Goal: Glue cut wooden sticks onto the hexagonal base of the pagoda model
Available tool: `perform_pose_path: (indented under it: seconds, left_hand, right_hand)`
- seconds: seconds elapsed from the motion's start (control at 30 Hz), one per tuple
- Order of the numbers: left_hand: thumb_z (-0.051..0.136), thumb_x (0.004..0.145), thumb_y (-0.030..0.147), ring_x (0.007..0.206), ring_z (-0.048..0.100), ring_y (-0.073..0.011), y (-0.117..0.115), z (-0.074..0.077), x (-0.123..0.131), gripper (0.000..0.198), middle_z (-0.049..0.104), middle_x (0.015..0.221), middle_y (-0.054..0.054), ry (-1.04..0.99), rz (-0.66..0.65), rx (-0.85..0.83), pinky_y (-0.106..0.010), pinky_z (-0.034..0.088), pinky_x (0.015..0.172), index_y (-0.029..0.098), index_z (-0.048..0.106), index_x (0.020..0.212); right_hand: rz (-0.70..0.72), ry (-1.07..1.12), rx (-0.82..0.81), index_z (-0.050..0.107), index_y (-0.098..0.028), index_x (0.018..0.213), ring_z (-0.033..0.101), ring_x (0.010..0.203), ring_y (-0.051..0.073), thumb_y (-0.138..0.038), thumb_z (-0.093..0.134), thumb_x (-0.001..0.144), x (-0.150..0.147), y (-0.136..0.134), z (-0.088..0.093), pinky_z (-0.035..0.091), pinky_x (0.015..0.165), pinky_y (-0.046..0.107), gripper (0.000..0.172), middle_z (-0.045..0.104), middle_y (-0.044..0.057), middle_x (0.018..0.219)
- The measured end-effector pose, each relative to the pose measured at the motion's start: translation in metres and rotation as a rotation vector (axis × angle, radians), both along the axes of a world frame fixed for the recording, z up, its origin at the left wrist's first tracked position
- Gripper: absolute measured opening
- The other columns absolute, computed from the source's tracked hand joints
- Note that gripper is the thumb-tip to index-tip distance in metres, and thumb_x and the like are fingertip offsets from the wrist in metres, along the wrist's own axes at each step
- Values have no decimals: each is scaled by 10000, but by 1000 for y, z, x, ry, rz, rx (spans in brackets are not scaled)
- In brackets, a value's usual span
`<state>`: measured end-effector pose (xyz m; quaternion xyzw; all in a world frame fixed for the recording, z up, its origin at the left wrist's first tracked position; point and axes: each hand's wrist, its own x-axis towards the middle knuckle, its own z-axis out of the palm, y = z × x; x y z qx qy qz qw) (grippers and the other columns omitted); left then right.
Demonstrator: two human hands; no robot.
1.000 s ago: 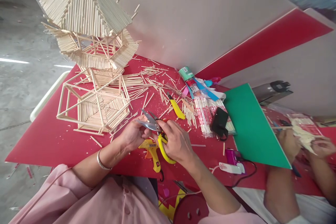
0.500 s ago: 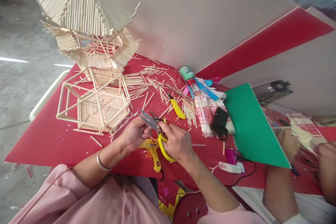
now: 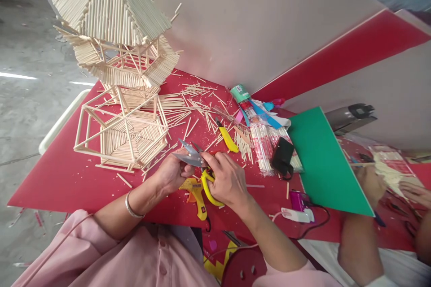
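In my right hand (image 3: 228,178) are yellow-handled scissors (image 3: 190,160), with their blades parted and pointing left. My left hand (image 3: 173,172) is closed, thumb against the fingers, right beside the blades; whatever it pinches is hidden or too small to make out. Beneath the scissors lies a yellow hot glue gun (image 3: 198,197) on the red tabletop (image 3: 67,179). To the left of my hands rests a hexagonal stick frame (image 3: 126,130) with a patterned stick floor. Behind that stands a roofed pavilion model (image 3: 107,13) made of the same pale sticks.
Loose sticks (image 3: 175,103) and a yellow utility knife (image 3: 228,136) lie beyond my hands. Packed sticks (image 3: 261,148), a black adapter (image 3: 282,153) and a green board (image 3: 323,161) are on the right. Past the board, a co-worker's hands (image 3: 372,186) are at the same table.
The scissor blades have spread wider apart beside my left hand. Both my hands stay almost in place. At the far right, one of the co-worker's hands has shifted.
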<state>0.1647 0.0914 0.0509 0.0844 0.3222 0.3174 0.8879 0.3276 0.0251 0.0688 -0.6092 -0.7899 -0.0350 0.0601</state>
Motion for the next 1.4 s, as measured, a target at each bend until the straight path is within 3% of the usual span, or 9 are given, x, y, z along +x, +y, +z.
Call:
perform_pose_path:
  seconds: [0.23,0.5,0.57,0.7,0.77,0.97,1.1,1.2,1.4]
  left_hand:
    - [644,693,172,377,295,-27,0,1,0,138,458,497,44,-35,-2,11,-134,187,373,146,520,638]
    - [689,715,205,396,333,-25,-4,-8,0,250,492,540,26,-48,15,25,-143,199,377,143,486,583]
    - [747,710,252,406,338,-24,-4,-10,0,299,517,565,21,-69,37,35,-146,199,379,141,492,600]
    - [845,669,357,439,383,-36,-4,-9,1,383,559,600,8,-62,100,92,-150,224,392,139,530,655]
    - [872,640,377,450,408,-39,-5,-6,0,400,591,631,-5,-47,111,141,-154,241,399,136,554,674]
    - [922,579,314,433,407,-31,-24,3,-14,352,526,537,45,-37,90,224,-148,239,402,125,664,724]
    - [932,549,243,507,561,-78,-46,6,-45,323,647,610,-16,10,114,126,-154,319,419,123,713,754]
    - [937,525,205,543,627,-109,-60,7,-73,321,708,677,-52,53,170,60,-159,360,423,121,706,732]
    - [935,557,268,498,596,-97,-76,-9,-122,331,664,587,-22,134,311,88,-156,356,412,127,703,747]
  right_hand:
    - [-10,-12,-14,577,-211,1279,528,874,229,-183,582,735,-1,1,1,399,694,316,545,567,50,897]
    - [54,18,107,661,-195,1164,613,705,170,-195,510,879,7,-2,-14,414,644,266,322,668,30,755]
    - [-24,37,57,675,-206,1160,628,666,152,-217,511,901,12,2,-14,403,611,248,307,703,26,758]
    - [-431,-65,-119,654,-250,1258,652,637,182,-297,560,897,28,22,-15,388,561,257,376,739,40,788]
    - [-540,-114,-174,619,-255,1322,684,718,220,-339,588,880,39,31,-21,430,597,280,451,757,70,889]
    - [-471,4,-137,610,-164,1328,688,968,258,-333,586,880,61,28,-30,540,822,357,480,716,151,1145]
    - [-321,247,174,728,-172,1069,677,991,250,-315,556,923,20,-1,-1,543,888,406,267,730,131,1052]
    - [-184,597,113,735,-229,950,688,766,157,-318,614,924,-43,-26,17,562,697,272,151,744,35,876]
    - [-43,754,201,709,-209,968,692,792,138,-216,626,919,-152,-37,2,572,696,247,97,740,39,883]
